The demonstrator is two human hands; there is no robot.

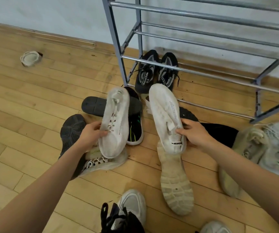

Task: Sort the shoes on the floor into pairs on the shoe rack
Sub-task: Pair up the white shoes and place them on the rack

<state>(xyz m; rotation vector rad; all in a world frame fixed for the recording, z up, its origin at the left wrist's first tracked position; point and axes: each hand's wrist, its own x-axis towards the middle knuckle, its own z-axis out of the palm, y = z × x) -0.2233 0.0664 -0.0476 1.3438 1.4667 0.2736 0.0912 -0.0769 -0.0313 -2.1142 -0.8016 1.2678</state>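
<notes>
Head camera, looking down at a wooden floor strewn with shoes: I have a white knit sneaker in each hand, both lifted clear of the pile. My left hand is clamped on the left white sneaker at the laces, thumb over the tongue and fingers wrapped around the near side. My right hand pinches the right white sneaker at the collar, thumb on the upper, the other fingers hidden behind the heel. Both toes point toward the metal shoe rack, whose rails are bare in this view; a pair of black mesh trainers sits side by side on the floor between its lower bars.

Still loose around me: a dark slide sandal, a black shoe with green stripes, a dark sole-up shoe, a translucent-soled sneaker under my left wrist, an upturned pale sole, and grey sneakers at far right.

As I judge it, the two match, so the step is placement. To do it well I should carry both forward together, level them, and rest each sole across two rails, toes the same way, sides touching, before letting go.
</notes>
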